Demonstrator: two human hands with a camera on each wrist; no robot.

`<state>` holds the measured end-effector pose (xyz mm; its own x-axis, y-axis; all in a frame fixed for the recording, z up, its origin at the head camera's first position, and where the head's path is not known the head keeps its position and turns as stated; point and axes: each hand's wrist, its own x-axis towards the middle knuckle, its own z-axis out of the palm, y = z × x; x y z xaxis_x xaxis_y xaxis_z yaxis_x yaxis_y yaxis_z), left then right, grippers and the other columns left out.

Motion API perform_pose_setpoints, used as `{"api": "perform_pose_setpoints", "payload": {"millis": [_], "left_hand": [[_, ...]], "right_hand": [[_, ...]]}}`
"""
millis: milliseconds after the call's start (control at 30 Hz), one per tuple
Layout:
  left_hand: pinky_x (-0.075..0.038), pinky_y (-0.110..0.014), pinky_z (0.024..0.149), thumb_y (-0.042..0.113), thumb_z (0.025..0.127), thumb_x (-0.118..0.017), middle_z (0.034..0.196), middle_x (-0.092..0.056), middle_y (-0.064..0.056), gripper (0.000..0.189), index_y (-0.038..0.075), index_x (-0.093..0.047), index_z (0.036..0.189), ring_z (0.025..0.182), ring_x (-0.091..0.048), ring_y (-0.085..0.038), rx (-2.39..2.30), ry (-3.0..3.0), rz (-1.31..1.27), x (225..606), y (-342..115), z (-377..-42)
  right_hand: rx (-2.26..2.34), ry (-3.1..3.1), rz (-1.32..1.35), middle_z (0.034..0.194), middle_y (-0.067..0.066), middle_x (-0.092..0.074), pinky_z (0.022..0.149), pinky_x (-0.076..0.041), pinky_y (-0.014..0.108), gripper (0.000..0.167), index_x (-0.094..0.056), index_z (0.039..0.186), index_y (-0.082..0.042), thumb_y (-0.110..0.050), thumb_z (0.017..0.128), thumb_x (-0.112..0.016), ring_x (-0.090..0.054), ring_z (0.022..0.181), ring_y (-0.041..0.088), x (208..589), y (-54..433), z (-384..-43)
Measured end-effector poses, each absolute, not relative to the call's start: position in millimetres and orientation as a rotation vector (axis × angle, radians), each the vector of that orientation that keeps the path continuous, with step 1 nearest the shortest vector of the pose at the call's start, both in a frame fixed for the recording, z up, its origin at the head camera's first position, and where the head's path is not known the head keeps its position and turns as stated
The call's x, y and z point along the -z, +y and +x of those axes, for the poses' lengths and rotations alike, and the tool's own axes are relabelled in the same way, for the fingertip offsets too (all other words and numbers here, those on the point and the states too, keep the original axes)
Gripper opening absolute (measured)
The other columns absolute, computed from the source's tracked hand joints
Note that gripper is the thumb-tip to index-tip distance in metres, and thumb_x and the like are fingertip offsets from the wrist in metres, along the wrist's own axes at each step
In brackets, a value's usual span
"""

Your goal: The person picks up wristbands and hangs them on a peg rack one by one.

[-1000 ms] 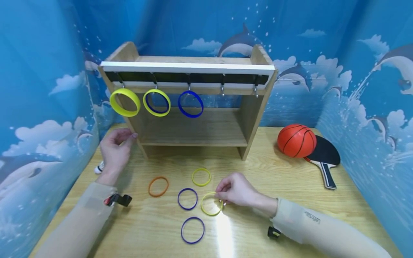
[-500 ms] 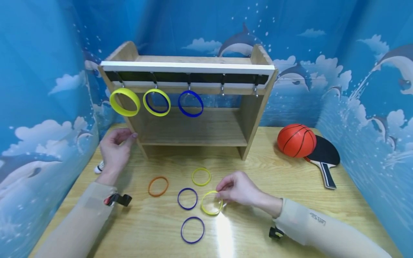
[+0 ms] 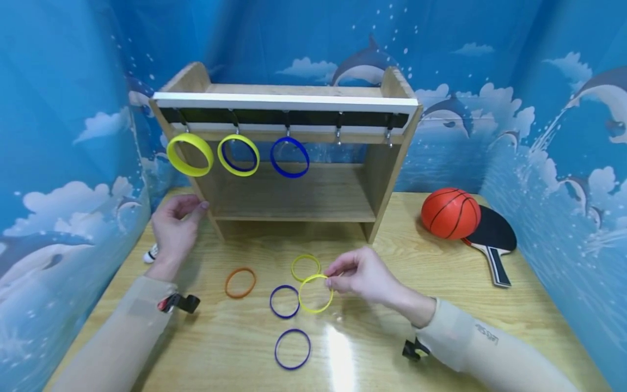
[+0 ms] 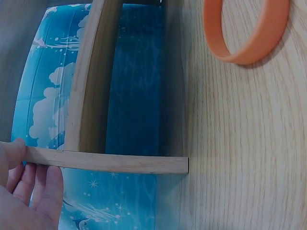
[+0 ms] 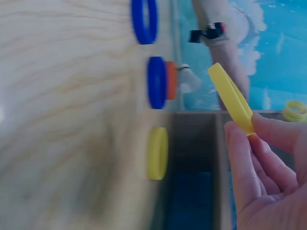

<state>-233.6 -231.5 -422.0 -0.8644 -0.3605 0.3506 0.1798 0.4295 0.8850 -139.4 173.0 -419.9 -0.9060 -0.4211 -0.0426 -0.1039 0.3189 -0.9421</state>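
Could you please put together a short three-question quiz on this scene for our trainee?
1. True or false: the left hand is holding the red basketball.
2. Fill in the blank: the ring pinched by the right hand is ____ in colour.
3. Count: in the head view, how many of the five hooks have nothing hanging on them?

Key
1. False; it grips the side of the wooden rack.
2. Yellow.
3. Two, at the right end of the row.
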Motion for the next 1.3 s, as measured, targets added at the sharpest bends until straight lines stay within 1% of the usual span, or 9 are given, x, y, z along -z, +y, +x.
{"api": "perform_pose_setpoints", "payload": {"millis": [167, 400, 500, 667, 900, 1033, 1133, 1233, 1300], "left_hand": [[-0.053, -0.008, 0.078, 0.023, 0.103, -0.083, 0.093, -0.068, 0.036, 0.030, 0.002, -0.078, 0.124, 0.091, -0.070, 0.014, 1.436, -2.204, 0.157, 422.0, -231.9, -233.7], [-0.053, -0.009, 0.079, 0.023, 0.104, -0.082, 0.094, -0.069, 0.036, 0.028, 0.003, -0.078, 0.122, 0.092, -0.070, 0.013, 1.430, -2.201, 0.148, 420.9, -230.8, -231.9], [-0.053, -0.009, 0.079, 0.024, 0.104, -0.082, 0.094, -0.069, 0.036, 0.028, 0.003, -0.078, 0.122, 0.092, -0.070, 0.013, 1.432, -2.201, 0.150, 420.7, -231.1, -232.1], [-0.052, -0.009, 0.078, 0.023, 0.103, -0.083, 0.093, -0.068, 0.036, 0.029, 0.003, -0.078, 0.123, 0.090, -0.069, 0.013, 1.429, -2.202, 0.156, 421.8, -231.9, -233.5], [-0.053, -0.009, 0.077, 0.022, 0.104, -0.083, 0.094, -0.068, 0.035, 0.028, 0.003, -0.078, 0.123, 0.091, -0.069, 0.013, 1.431, -2.199, 0.148, 421.4, -231.0, -232.5], [-0.053, -0.008, 0.078, 0.022, 0.103, -0.083, 0.093, -0.068, 0.037, 0.029, 0.002, -0.078, 0.123, 0.090, -0.069, 0.013, 1.437, -2.195, 0.147, 421.3, -230.2, -232.4], [-0.053, -0.008, 0.078, 0.021, 0.103, -0.083, 0.093, -0.068, 0.037, 0.029, 0.001, -0.078, 0.123, 0.090, -0.069, 0.013, 1.439, -2.189, 0.147, 421.5, -230.1, -232.7], [-0.053, -0.008, 0.077, 0.022, 0.103, -0.083, 0.093, -0.068, 0.036, 0.029, 0.002, -0.078, 0.123, 0.090, -0.069, 0.013, 1.436, -2.191, 0.155, 422.2, -230.1, -233.0], [-0.053, -0.008, 0.076, 0.022, 0.103, -0.083, 0.093, -0.068, 0.036, 0.028, 0.002, -0.078, 0.123, 0.089, -0.069, 0.013, 1.438, -2.192, 0.164, 422.8, -230.2, -233.3]], "right_hand": [[1.755, 2.263, -0.477, 0.098, 0.025, -0.085, 0.074, -0.070, 0.028, 0.020, -0.079, 0.108, 0.015, 0.005, 0.091, -0.084, -0.081, 0.079, 0.005, 400.5, 172.4, -143.7], [1.878, 2.285, -0.585, 0.102, 0.032, -0.083, 0.076, -0.071, 0.031, 0.019, -0.080, 0.110, 0.014, 0.010, 0.091, -0.083, -0.083, 0.080, 0.007, 365.7, 170.5, -149.5], [1.955, 2.301, -0.645, 0.099, 0.026, -0.085, 0.077, -0.072, 0.032, 0.019, -0.079, 0.109, 0.014, 0.011, 0.091, -0.084, -0.083, 0.081, 0.008, 352.0, 167.7, -154.5], [2.139, 2.299, -0.714, 0.095, 0.007, -0.088, 0.077, -0.071, 0.030, 0.022, -0.078, 0.110, 0.016, 0.006, 0.092, -0.087, -0.083, 0.080, 0.007, 329.3, 160.3, -165.0], [2.375, 2.295, -0.744, 0.092, -0.009, -0.087, 0.080, -0.072, 0.033, 0.019, -0.076, 0.111, 0.017, 0.013, 0.094, -0.082, -0.085, 0.082, 0.010, 306.4, 144.8, -179.9], [2.446, 2.319, -0.734, 0.094, -0.010, -0.087, 0.080, -0.072, 0.032, 0.016, -0.079, 0.111, 0.012, 0.009, 0.095, -0.082, -0.085, 0.083, 0.012, 300.4, 137.0, -186.6], [2.548, 2.248, -0.714, 0.094, -0.008, -0.087, 0.080, -0.071, 0.030, 0.013, -0.083, 0.106, 0.001, 0.010, 0.096, -0.081, -0.084, 0.084, 0.010, 298.9, 129.7, -191.0], [2.675, 2.142, -0.679, 0.094, -0.007, -0.087, 0.078, -0.071, 0.027, 0.027, -0.084, 0.100, -0.014, 0.012, 0.097, -0.080, -0.084, 0.085, 0.008, 299.5, 120.7, -196.0], [2.761, 2.069, -0.651, 0.094, -0.006, -0.087, 0.077, -0.070, 0.025, 0.033, -0.083, 0.098, -0.019, 0.014, 0.097, -0.078, -0.084, 0.085, 0.007, 300.6, 114.4, -199.1]]}}
